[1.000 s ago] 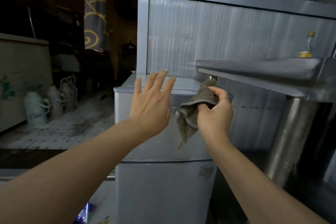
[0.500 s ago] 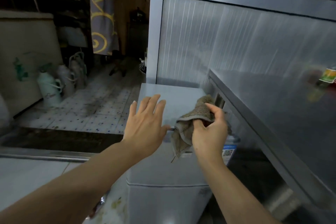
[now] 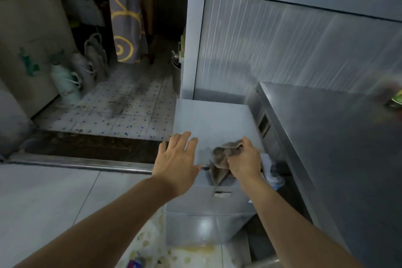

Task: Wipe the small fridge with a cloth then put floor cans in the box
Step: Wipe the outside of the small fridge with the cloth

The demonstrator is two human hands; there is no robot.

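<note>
While the head view looks down over both forearms, the fridge (image 3: 214,119) stands below, its flat grey top between a ribbed metal cabinet (image 3: 282,50) behind it and a steel counter (image 3: 337,137) at its right side. The right hand (image 3: 244,163) has its grip closed round a brown cloth (image 3: 224,154), fingers curled over the bunched fabric at the front right part of the fridge top; a loose corner of the cloth hangs down over the front edge onto the fridge door. Whether the cloth is pressed flat to the top or only held at its edge cannot be told. The left hand (image 3: 177,159) is spread wide, fingers straight and slightly apart, holding nothing, over the front left corner of the fridge top, just beside the cloth; whether the palm touches the surface is not clear. A can (image 3: 136,263) with red and blue markings lies on the floor (image 3: 54,202) at the bottom edge of the view, in front of the fridge and left of it, among yellowish stains. Farther back on the spotted tiles, several thermos jugs (image 3: 67,82) stand against a pale chest, and a grey curtain (image 3: 127,13) with yellow swirls hangs behind them. On the counter's far right a blurred item shows at the frame edge, too smeared to name.
</note>
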